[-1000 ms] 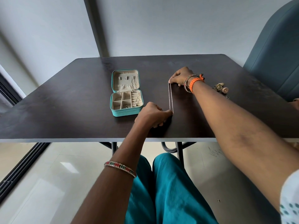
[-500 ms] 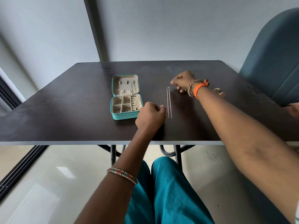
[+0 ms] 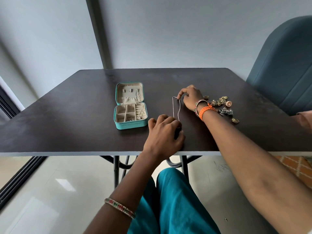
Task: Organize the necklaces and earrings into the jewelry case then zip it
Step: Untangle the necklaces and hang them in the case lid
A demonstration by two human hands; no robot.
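Right hand [image 3: 191, 97]: fingertips pinching the necklace [image 3: 176, 108] at its far end
Left hand [image 3: 164, 134]: curled over the near end; grip hidden
Jewelry case [image 3: 130, 105]: open

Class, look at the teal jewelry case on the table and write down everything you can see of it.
The jewelry case is small, square and teal outside, with a cream, fabric-like lining. It lies open on the dark table, lid tipped back. The lid holds small tabs and a gathered pocket; the base is split into compartments, with ring rolls on the right. Some small jewelry pieces sit in the front compartments, and a thin chain drapes from lid to base. Neither hand touches it; the left hand is just to its right.
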